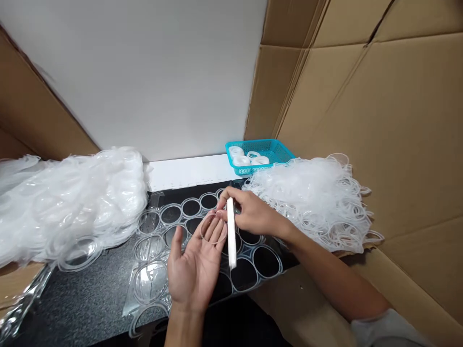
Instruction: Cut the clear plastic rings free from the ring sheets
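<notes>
My left hand (197, 262) lies palm up with its fingers stretched out and the thumb apart. Over those fingers is a thin clear ring (201, 234), its upper edge at the fingertips of my right hand (249, 212). The right hand is closed on a narrow white piece (232, 236), seen edge-on and hanging upright; its exact kind cannot be made out. Beneath both hands lies a clear plastic sheet with rows of round outlines (246, 274) on a dark surface. Whether the left fingers bear the ring's weight is unclear.
On the left is a large heap of clear ring-patterned plastic sheets (97, 193); another tangled pile (307, 197) stands on the right. A teal basket (278, 153) at the back holds several white ring bundles (241, 160). Cardboard walls (379, 120) and a white panel (162, 82) enclose the speckled table (83, 299).
</notes>
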### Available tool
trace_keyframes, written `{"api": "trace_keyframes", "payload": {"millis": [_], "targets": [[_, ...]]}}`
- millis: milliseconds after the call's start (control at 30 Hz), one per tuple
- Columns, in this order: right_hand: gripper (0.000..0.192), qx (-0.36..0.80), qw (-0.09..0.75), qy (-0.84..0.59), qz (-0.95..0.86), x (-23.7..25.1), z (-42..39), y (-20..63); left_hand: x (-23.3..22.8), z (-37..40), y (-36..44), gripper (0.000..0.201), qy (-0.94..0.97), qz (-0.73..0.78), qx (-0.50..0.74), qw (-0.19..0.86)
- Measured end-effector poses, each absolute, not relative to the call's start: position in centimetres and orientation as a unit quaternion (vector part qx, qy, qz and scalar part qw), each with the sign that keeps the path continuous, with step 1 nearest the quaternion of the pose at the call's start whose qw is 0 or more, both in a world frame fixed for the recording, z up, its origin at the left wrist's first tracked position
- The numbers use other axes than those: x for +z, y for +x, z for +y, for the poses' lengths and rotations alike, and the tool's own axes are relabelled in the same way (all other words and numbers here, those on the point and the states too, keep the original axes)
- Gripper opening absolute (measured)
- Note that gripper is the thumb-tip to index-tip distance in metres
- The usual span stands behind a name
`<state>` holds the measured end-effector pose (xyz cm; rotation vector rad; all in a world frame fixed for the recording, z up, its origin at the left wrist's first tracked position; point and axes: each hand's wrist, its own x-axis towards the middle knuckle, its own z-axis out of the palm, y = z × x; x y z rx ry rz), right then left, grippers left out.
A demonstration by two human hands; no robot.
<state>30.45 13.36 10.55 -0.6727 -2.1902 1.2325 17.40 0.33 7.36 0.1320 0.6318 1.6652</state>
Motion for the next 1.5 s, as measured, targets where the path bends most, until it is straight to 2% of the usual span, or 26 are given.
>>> {"api": "trace_keyframes", "payload": {"millis": [100,267,533,867,1000,1100,1167,1267,1367,1500], "targets": [[0.009,0.331,0.317,-0.29,-0.84,9.0,13.3,32.3,7.4,-0.3,18.1,0.064,0.013,0.253,0.75,0.611],[0.009,0.277,0.208,-0.334,-0.876,5.1,13.8,34.8,7.3,-1.6,18.5,0.069,-0.011,0.23,0.78,0.582],[0.006,0.287,0.244,-0.367,-0.85,3.0,13.6,35.2,7.5,-3.7,19.8,0.072,-0.009,0.235,0.791,0.564],[0.007,0.273,0.219,-0.372,-0.86,3.2,13.8,34.5,7.7,-4.7,20.2,0.062,-0.022,0.274,0.796,0.54],[0.003,0.323,0.262,-0.367,-0.832,3.4,14.2,34.7,7.5,-3.4,20.1,0.039,-0.1,0.347,0.797,0.484],[0.005,0.363,0.318,-0.385,-0.787,4.2,13.9,34.8,6.9,-2.5,20.2,0.028,-0.133,0.38,0.769,0.496],[0.007,0.386,0.347,-0.366,-0.772,5.2,12.9,34.6,6.6,-2.0,20.4,0.028,-0.133,0.38,0.757,0.514],[0.006,0.413,0.342,-0.255,-0.805,6.7,10.2,34.2,6.5,-1.7,20.9,0.029,-0.131,0.355,0.761,0.527],[0.022,0.343,0.313,-0.137,-0.875,7.2,7.4,33.9,6.8,-1.6,21.4,0.033,-0.139,0.324,0.765,0.538],[0.037,0.237,0.299,-0.108,-0.918,6.4,5.7,34.0,7.5,-2.2,21.6,0.046,-0.114,0.31,0.767,0.55]]}}
